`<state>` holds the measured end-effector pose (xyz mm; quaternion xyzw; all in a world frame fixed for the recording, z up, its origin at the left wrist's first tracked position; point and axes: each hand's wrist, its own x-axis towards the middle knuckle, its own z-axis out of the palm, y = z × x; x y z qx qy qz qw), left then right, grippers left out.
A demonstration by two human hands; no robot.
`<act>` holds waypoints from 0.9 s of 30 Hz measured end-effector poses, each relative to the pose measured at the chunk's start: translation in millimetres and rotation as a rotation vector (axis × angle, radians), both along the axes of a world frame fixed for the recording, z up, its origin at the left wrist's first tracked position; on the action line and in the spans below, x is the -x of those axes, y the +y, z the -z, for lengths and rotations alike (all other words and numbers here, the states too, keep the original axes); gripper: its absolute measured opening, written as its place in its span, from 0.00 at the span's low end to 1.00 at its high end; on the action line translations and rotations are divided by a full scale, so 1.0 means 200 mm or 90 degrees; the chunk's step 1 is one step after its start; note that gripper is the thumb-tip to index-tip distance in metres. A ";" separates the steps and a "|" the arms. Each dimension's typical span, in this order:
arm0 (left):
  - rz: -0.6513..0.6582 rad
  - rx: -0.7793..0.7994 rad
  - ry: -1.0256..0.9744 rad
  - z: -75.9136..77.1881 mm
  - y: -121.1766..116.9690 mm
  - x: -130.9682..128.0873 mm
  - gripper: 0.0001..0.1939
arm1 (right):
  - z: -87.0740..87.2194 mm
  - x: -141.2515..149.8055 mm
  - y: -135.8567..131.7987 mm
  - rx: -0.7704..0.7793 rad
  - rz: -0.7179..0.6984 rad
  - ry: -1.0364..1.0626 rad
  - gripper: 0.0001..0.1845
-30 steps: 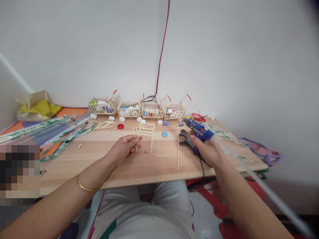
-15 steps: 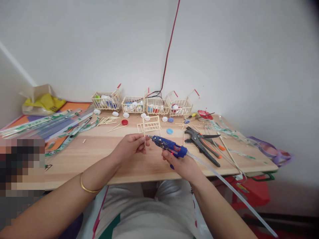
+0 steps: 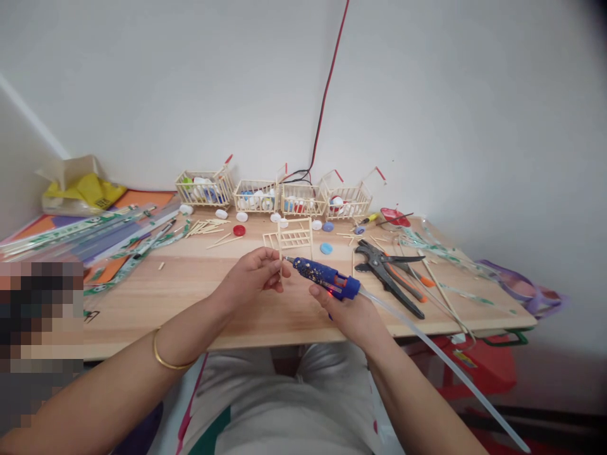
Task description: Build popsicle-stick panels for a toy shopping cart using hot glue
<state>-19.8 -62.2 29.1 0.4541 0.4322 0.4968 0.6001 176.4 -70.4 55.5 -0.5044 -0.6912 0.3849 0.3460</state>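
Note:
Between the thumb and fingers of my left hand [image 3: 253, 277] is a small frame of thin wooden sticks [image 3: 280, 239], held upright by one leg. My right hand [image 3: 353, 315] grips a blue glue gun [image 3: 318, 275] spattered with specks, a red light glowing on its side. Its nozzle points left and meets or nearly meets the stick at my left fingertips; exact contact is too small to tell. A long translucent glue stick [image 3: 441, 361] trails from the gun's back end. Another stick lattice shows partly behind the held frame.
Along the wall stand several miniature stick carts [image 3: 256, 197] filled with bottle caps. Pliers-like cutters [image 3: 386, 275] lie right of the gun. A blue cap [image 3: 326, 248], a red cap [image 3: 239, 230] and loose sticks [image 3: 206, 227] dot the wooden table [image 3: 165, 309]. Plastic-wrapped strips [image 3: 95, 234] lie left.
The whole view has shifted slightly, placing the table items a little to the right. Both hands keep their holds, and the nozzle stays by the frame's leg.

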 end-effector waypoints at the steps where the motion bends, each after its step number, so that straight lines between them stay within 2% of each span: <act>1: 0.000 -0.002 0.001 0.00 0.00 0.00 0.12 | 0.00 0.00 0.00 0.007 -0.006 -0.004 0.21; 13: 0.008 -0.016 -0.001 0.03 0.01 0.00 0.12 | -0.02 0.02 0.00 0.009 -0.005 -0.024 0.20; 27: 0.015 -0.008 -0.026 0.01 0.00 0.00 0.15 | -0.01 0.02 0.01 0.018 -0.019 0.005 0.21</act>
